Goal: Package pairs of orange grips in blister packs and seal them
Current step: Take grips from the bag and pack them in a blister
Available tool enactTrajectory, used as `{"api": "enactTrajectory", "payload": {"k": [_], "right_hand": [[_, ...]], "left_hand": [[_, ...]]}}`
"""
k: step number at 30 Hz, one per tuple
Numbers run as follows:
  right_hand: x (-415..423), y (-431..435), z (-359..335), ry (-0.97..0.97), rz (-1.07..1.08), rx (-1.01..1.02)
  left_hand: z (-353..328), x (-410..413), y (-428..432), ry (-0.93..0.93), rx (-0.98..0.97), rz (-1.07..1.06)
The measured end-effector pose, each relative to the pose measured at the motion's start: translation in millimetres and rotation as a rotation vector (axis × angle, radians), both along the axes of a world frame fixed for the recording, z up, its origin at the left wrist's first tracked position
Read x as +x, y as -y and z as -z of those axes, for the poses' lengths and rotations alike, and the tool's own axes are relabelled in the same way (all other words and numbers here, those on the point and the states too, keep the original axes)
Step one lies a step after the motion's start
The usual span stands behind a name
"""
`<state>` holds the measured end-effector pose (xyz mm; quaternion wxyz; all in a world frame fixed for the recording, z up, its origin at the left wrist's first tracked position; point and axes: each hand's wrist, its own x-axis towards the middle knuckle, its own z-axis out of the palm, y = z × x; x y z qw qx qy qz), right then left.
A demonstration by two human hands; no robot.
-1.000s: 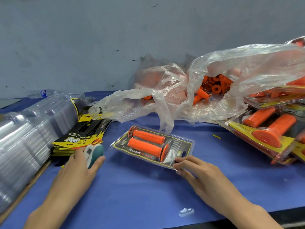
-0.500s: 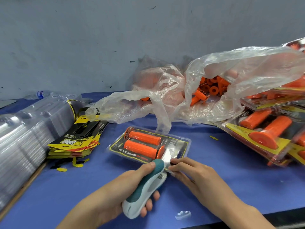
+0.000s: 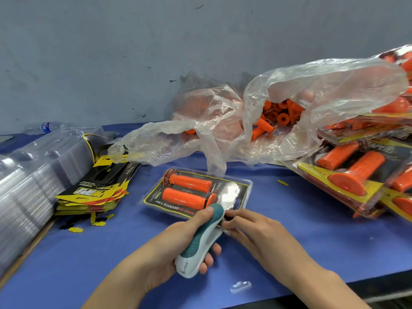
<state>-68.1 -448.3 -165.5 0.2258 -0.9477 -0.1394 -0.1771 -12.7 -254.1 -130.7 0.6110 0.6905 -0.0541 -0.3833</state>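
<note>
Clear blister pack lies flat at mid-table, long side left to right, black-and-yellow card inside. Two orange grips sit side by side in it, the far one with its flanged end left, the near one with its flanged end right. Teal-and-white stapler, gripped in left hand, has its nose on the pack's near edge, where right hand pinches just beside it. Loose grips are heaped far behind, and filled packs are piled at right.
</note>
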Motion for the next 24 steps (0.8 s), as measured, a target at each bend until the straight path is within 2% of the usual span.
{"api": "enactTrajectory", "payload": {"k": [8,15,18,21,24], "right_hand": [[2,0,1,0.016,-0.024,-0.056],[1,-8,-1,-0.011,0.066,-0.061],[4,-12,-8,0.105,0.068,-0.216],[9,-13,-10,0.256,0.055,-0.270],[13,-11,-4,0.329,0.041,-0.305]], "left_hand": [[3,1,6,-0.031,-0.001,-0.028],[4,0,7,-0.049,-0.006,-0.046],[5,1,7,-0.041,-0.001,-0.038],[4,3,5,-0.054,-0.009,-0.037],[4,5,5,-0.081,-0.019,-0.031]]}}
